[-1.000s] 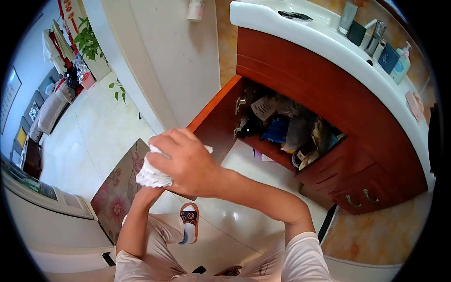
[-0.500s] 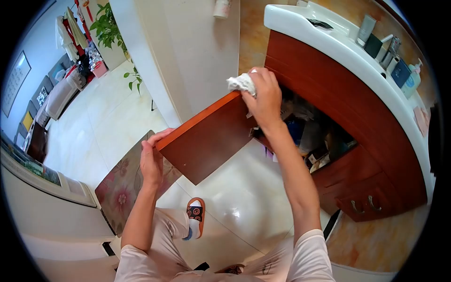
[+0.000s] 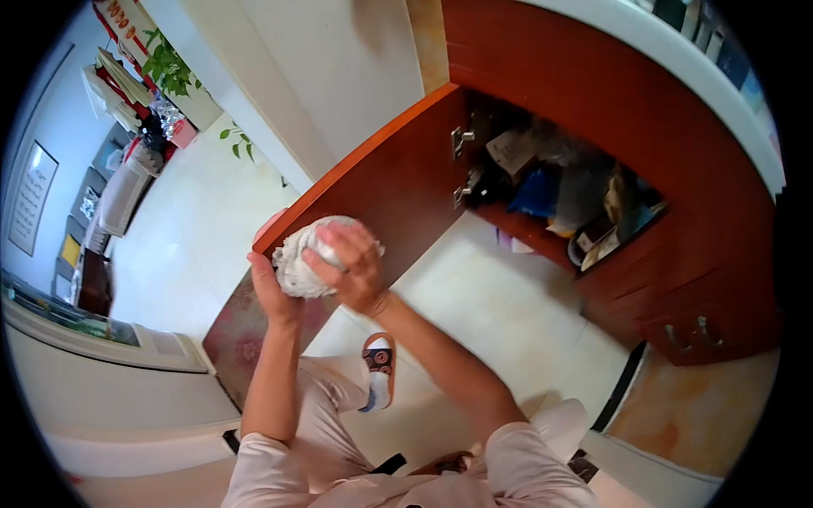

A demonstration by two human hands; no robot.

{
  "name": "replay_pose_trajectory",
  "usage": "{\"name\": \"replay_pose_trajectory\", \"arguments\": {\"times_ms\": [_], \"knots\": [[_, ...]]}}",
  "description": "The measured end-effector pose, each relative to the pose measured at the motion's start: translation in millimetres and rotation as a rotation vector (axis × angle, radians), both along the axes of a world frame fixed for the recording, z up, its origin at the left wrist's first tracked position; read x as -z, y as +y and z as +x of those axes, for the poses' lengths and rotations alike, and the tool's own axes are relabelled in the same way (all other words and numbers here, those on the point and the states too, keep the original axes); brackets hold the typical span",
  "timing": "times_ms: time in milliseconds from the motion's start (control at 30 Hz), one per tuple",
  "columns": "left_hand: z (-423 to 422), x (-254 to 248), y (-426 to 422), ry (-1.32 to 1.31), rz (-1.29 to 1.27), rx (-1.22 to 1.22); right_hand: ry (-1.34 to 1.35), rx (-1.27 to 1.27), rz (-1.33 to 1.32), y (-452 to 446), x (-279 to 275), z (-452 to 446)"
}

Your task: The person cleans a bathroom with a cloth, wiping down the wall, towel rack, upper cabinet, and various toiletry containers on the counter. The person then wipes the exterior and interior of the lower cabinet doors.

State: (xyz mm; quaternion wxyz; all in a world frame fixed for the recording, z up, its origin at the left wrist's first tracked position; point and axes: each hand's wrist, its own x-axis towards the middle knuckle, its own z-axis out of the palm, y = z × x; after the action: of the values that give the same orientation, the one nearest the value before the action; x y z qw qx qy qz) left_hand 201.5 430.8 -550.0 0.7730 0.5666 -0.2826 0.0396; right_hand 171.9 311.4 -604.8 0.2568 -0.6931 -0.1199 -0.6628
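Observation:
A reddish-brown cabinet door (image 3: 398, 186) stands swung open from the vanity, with two metal hinges (image 3: 460, 142) showing at its inner end. Around its free end my left hand (image 3: 273, 288) is closed, thumb on the near side and fingers partly hidden behind the panel. My right hand (image 3: 354, 267) holds a crumpled white cloth (image 3: 298, 264) against the inner face of the door, close to the left hand. Some of its fingers lie over the cloth.
The vanity cabinet (image 3: 584, 76) stands at the right under a white countertop (image 3: 669, 46). Bags and small items (image 3: 559, 195) fill its open compartment. A floral mat (image 3: 233, 339) lies on the floor beneath the door, beside my slippered foot (image 3: 378, 364). A plant (image 3: 169, 68) hangs behind the wall edge.
My right hand has moved with the cloth from the door's top edge near the hinges to its inner face at the free end. The left hand still grips that end. The view has shifted.

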Motion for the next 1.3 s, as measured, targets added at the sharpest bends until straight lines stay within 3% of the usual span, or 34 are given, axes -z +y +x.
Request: {"name": "replay_pose_trajectory", "arguments": {"times_ms": [67,133,333,400,467,533,600,700,833,900,933,1000,1100,1133,1233,1300], "knots": [[-3,-2,-2,0.056,-0.024,-0.012,0.007,-0.099,0.005,-36,-4,7],[-3,-3,2,0.072,0.034,0.039,-0.016,0.008,0.094,-67,1,25],[-9,-5,6,0.084,0.068,0.112,0.123,0.076,0.677,-86,-15,22],[-7,0,8,0.127,0.055,0.113,-0.011,-0.012,0.523,-47,-19,10],[-5,-3,10,0.184,0.046,0.088,0.015,-0.111,0.396,1,-7,-7],[-3,0,13,0.218,0.008,0.116,0.144,-0.133,0.216,38,40,-19],[-5,-6,10,0.178,0.009,0.102,0.153,-0.133,0.191,45,80,-24],[-2,-6,9,0.185,-0.036,0.133,0.307,-0.095,0.372,52,164,-32],[-4,-4,10,0.152,0.007,0.123,0.448,-0.22,0.661,52,163,-54],[-3,-3,15,0.171,-0.016,0.096,0.392,-0.205,0.633,55,133,-48],[-2,0,12,0.188,-0.032,0.102,0.174,-0.268,0.508,58,97,-35],[-3,0,12,0.215,-0.045,0.104,0.237,-0.223,0.336,45,67,-37],[-3,0,14,0.182,-0.082,0.136,0.195,-0.175,0.17,32,94,-31],[-3,1,14,0.163,-0.097,0.149,0.222,-0.168,0.202,30,113,-32],[0,2,16,0.15,-0.038,0.105,0.445,-0.203,0.724,33,180,-43],[-3,2,14,0.153,-0.004,0.07,0.577,-0.097,1.004,26,196,-49]]}}
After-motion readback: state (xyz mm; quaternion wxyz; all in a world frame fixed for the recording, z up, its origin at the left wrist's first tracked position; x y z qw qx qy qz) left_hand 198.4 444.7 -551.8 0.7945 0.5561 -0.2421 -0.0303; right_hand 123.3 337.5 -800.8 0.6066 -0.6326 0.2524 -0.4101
